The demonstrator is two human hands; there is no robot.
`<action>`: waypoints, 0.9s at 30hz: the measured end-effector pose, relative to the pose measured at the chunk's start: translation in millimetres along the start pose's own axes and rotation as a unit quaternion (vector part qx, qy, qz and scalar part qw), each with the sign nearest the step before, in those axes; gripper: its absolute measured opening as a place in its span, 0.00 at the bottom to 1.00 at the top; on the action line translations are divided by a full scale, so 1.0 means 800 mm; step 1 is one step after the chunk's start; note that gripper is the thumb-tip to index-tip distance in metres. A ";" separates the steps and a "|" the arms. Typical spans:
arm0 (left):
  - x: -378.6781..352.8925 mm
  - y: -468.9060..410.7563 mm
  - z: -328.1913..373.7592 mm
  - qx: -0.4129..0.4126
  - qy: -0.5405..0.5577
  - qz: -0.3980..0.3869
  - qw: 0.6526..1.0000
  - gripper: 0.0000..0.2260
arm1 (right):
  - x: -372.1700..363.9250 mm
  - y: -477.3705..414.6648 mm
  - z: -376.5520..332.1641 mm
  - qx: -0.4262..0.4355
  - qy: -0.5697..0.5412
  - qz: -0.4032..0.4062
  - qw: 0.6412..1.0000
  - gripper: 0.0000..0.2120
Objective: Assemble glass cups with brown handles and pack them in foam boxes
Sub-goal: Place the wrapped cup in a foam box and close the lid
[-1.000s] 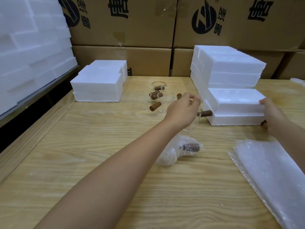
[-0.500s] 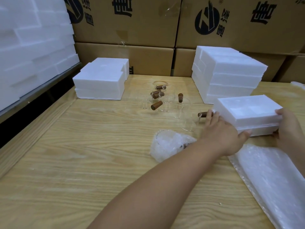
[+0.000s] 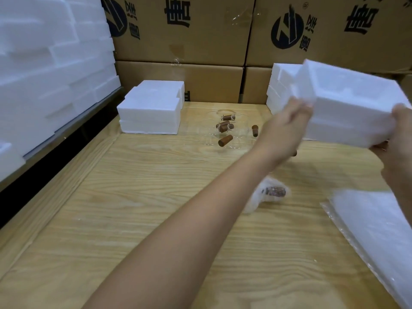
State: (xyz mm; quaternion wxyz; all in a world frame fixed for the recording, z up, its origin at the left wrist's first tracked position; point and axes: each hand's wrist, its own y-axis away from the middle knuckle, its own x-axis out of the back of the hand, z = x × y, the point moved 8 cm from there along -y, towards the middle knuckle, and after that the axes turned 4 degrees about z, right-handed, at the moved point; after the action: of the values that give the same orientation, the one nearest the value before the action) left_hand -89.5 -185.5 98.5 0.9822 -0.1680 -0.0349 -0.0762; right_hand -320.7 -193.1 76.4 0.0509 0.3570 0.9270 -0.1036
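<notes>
1. A pile of clear padded sheets (image 3: pixel 376 233) lies at the near right of the wooden surface (image 3: pixel 156 219).
2. Just beyond sits a crumpled small bag (image 3: pixel 270 192) with dark bits inside.
3. The foam box (image 3: pixel 347 108) is held tilted above the surface. The right hand (image 3: pixel 396 134) grips its right end, and the left hand (image 3: pixel 287 123) presses straight fingers (image 3: pixel 308 107) against its left end.
4. Farther back, the glass cups (image 3: pixel 225 132) with brown handles sit clustered.
5. A foam stack (image 3: pixel 151 108) and cartons (image 3: pixel 178 30) stand behind.

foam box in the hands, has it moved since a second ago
Yes: the foam box has risen off the table and is now tilted in front of the right foam stack.
</notes>
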 end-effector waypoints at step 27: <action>0.338 0.114 -0.144 0.101 -0.029 0.469 0.877 0.14 | -0.271 0.228 0.067 0.183 0.434 -0.399 0.787 0.24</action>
State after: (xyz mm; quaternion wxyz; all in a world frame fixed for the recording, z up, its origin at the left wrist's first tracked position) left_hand 196.7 -176.2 -13.9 0.9133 -0.0665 0.0122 0.4017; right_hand -36.2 -214.6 32.0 -0.4685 -0.0352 0.8751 -0.1163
